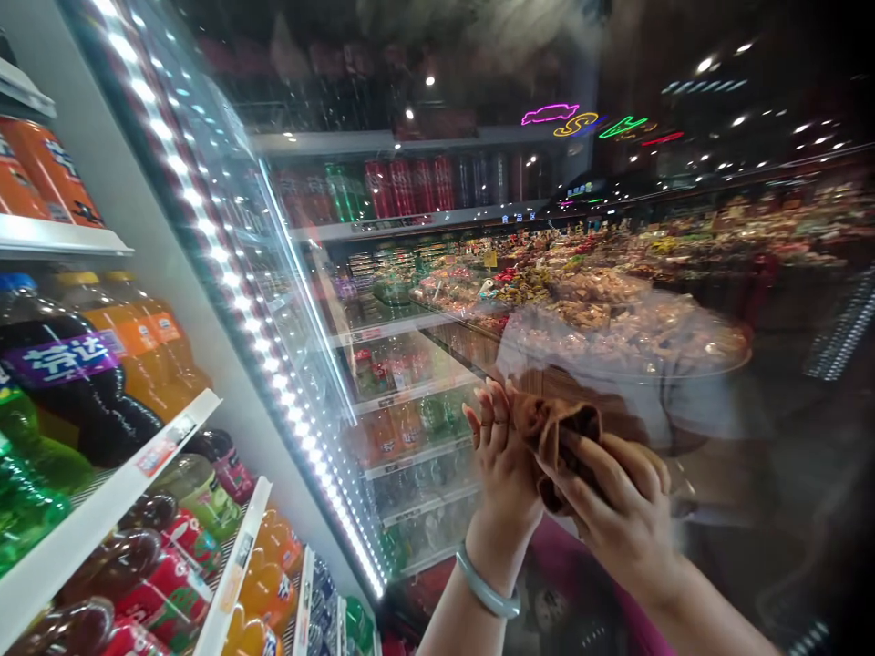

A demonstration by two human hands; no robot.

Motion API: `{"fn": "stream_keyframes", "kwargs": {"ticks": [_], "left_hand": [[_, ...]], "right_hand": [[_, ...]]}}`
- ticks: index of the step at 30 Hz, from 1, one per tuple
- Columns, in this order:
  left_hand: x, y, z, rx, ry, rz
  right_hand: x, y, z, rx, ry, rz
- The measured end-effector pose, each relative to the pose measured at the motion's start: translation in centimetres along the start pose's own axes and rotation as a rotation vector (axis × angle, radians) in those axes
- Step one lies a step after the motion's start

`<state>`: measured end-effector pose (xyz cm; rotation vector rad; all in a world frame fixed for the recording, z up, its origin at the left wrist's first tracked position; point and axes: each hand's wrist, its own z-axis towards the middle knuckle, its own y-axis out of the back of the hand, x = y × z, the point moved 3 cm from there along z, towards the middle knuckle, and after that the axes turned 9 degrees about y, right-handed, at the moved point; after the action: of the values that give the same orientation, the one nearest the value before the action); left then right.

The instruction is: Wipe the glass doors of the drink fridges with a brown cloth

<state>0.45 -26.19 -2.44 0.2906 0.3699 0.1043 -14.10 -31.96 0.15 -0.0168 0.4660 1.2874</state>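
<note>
My right hand [615, 497] presses a bunched brown cloth [550, 428] against the glass door [424, 301], its fingers bent over the folds. Close beside it, my left hand [504, 465] has its fingers stretched up and resting apart against the glass. A pale bangle [488, 588] circles the left wrist. The left thumb is hidden near the cloth. Reflections of shelves, cans and lit signs lie over the glass around both hands.
At the left, cooler shelves [102, 497] hold several drink bottles [75, 355] and orange cans [51, 173]. A bright LED strip [246, 319] runs down the cooler's frame. Heaps of packaged goods [615, 319] appear in the glass.
</note>
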Motion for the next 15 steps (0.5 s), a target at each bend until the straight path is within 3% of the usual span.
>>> {"fn": "stream_keyframes", "kwargs": {"ticks": [3,6,10,15], "left_hand": [[-0.9,-0.4,0.4,-0.036,0.019,-0.029],[-2.5,-0.9,0.8,-0.044,0.059,-0.057],[-5.2,-2.1,-0.2,0.078,-0.036,-0.123],[-7.2,-3.5,-2.1,0.151,-0.061,-0.121]], "right_hand": [[-1.2,1.4,-2.3,0.000,-0.073,-0.025],[-3.0,2.8,-1.5,-0.095,-0.129,-0.143],[-3.4,2.4,-0.9,-0.126,-0.084,-0.167],[-4.4,4.1,-5.9,-0.037,-0.082,-0.151]]}}
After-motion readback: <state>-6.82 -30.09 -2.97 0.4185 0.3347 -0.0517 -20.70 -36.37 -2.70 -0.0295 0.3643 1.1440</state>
